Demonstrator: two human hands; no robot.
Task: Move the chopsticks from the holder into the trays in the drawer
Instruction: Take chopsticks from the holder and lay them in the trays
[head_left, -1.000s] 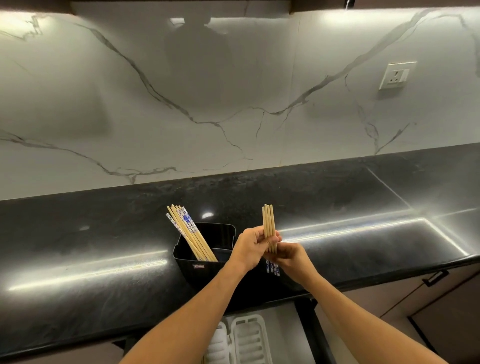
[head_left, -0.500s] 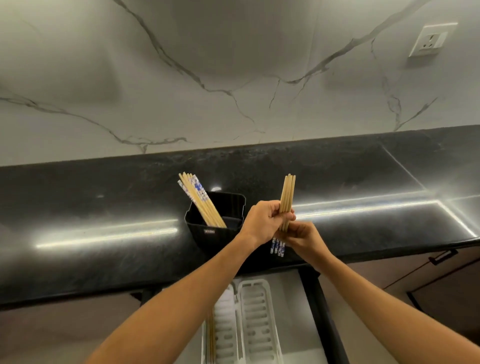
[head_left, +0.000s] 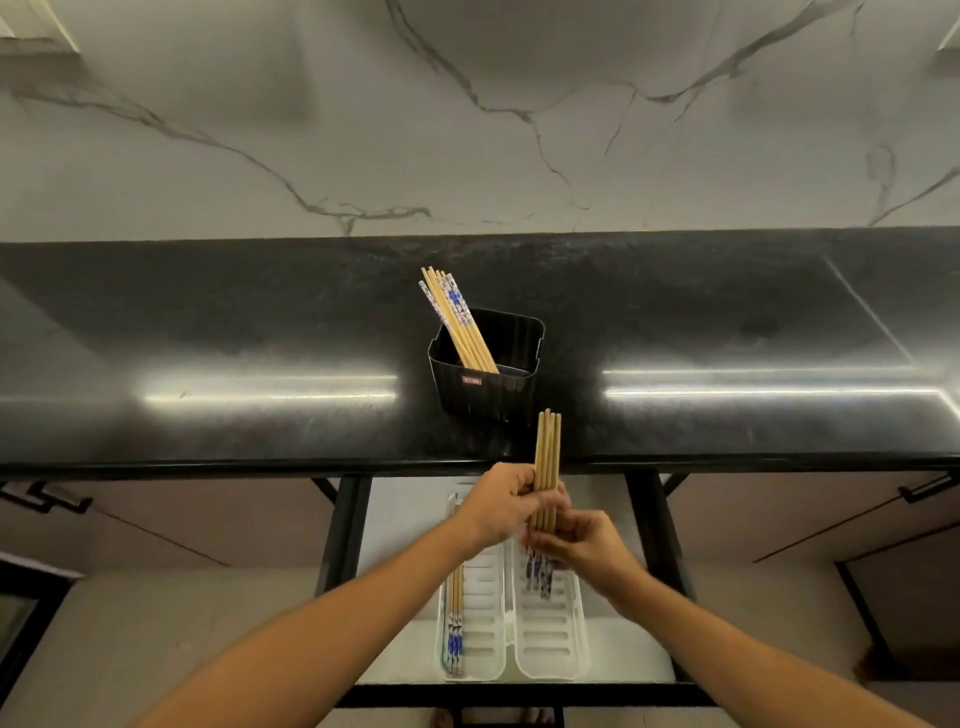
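Head view: both the left hand (head_left: 506, 501) and right hand (head_left: 584, 543) close their fingers around a bundle of chopsticks (head_left: 547, 457), likely squaring its ends, right above the right tray (head_left: 550, 639), while the holder (head_left: 485, 364) beyond the fingertips keeps more.

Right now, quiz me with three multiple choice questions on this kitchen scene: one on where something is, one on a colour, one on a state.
1. Where is the holder?
A. on the counter
B. in the drawer
C. on the floor

2. What colour are the trays?
A. black
B. white
C. red

3. How is the held bundle of chopsticks gripped?
A. left hand only
B. both hands
C. lying loose

Answers:
1. A, it stands on the dark counter above the open drawer.
2. B, the left tray and right tray are both white.
3. B, the left hand and right hand both grip it.
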